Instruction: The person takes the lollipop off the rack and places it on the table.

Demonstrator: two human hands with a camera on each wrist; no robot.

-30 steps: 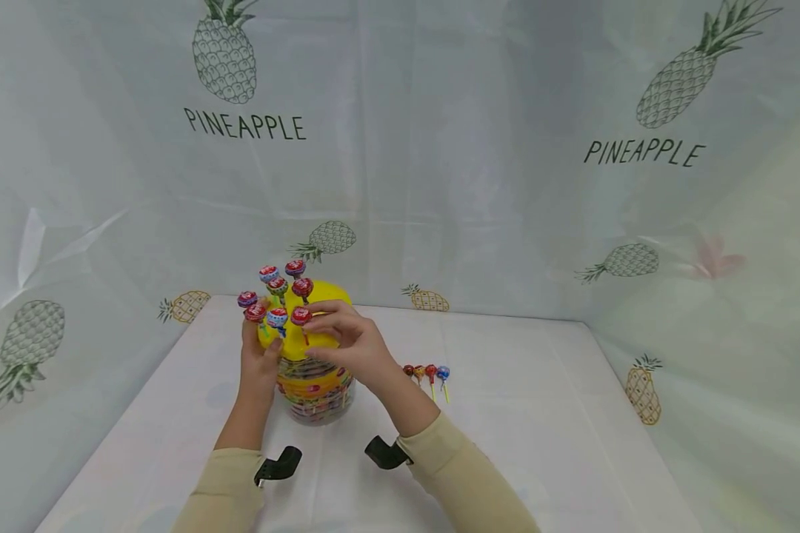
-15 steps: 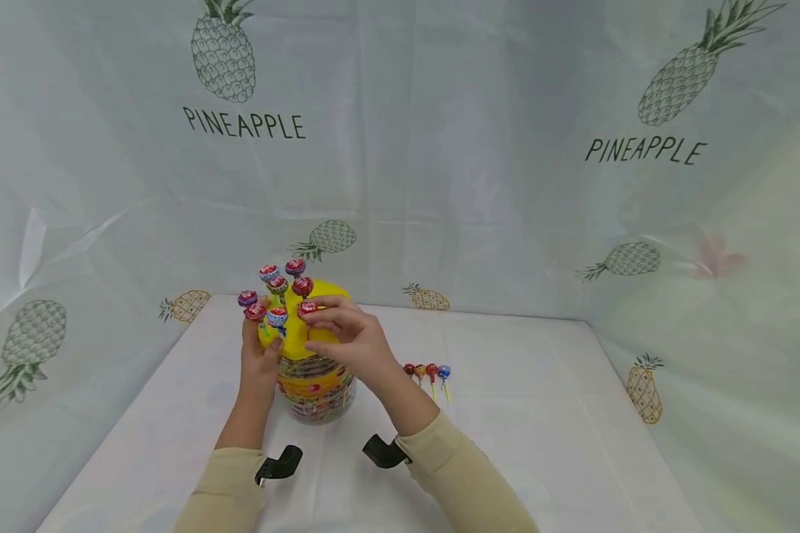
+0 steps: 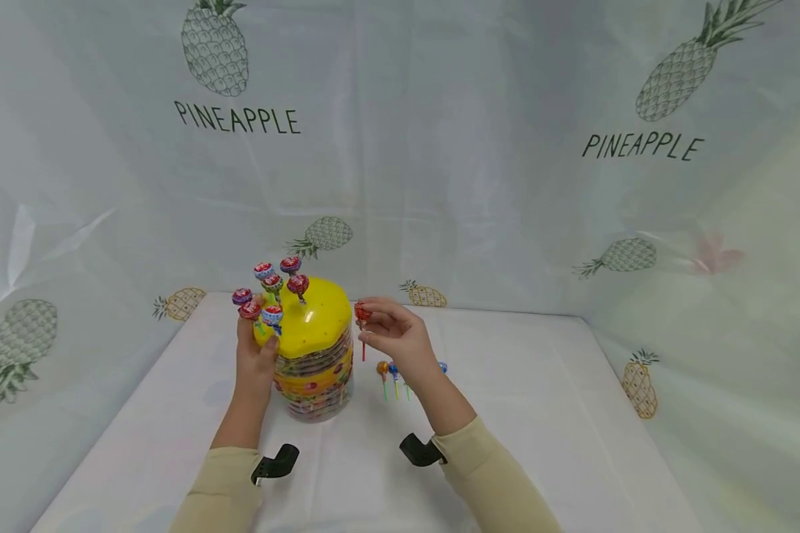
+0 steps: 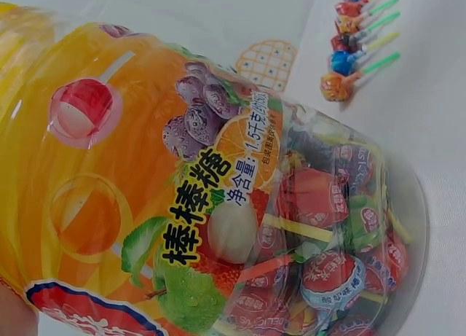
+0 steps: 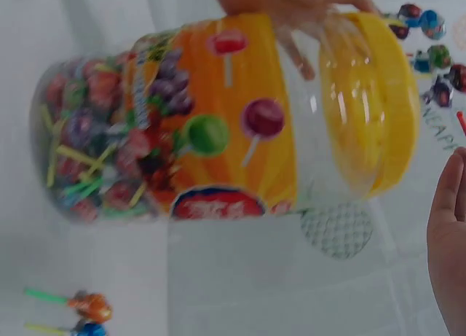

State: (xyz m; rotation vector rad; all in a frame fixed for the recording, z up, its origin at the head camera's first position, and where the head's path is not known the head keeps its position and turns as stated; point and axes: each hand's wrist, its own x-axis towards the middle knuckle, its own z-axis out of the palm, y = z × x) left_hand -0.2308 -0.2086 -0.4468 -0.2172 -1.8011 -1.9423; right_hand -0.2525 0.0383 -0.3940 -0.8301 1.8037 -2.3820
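Observation:
A clear plastic jar (image 3: 313, 389) of wrapped lollipops stands on the table, with a fruit-printed orange label (image 4: 109, 183) and a yellow lid (image 3: 316, 314). Several lollipops (image 3: 272, 284) stick up from the left part of the lid. My left hand (image 3: 256, 359) grips the jar's left side at the lid, thumb toward the front. Just right of the jar, my right hand (image 3: 400, 337) pinches a red lollipop (image 3: 362, 313) by its head, the red stick pointing down. In the right wrist view only part of that hand shows at the right edge, beside the stick's tip.
A row of loose lollipops (image 4: 338, 86) lies on the white-covered table (image 3: 540, 414) to the right of the jar, partly behind my right forearm in the head view. A pale pineapple-printed sheet (image 3: 480, 185) rises behind the table and at its sides.
The red lollipop at the lid's front right has come out in my right hand, which has moved right, off the lid. My left hand keeps its grip on the jar.

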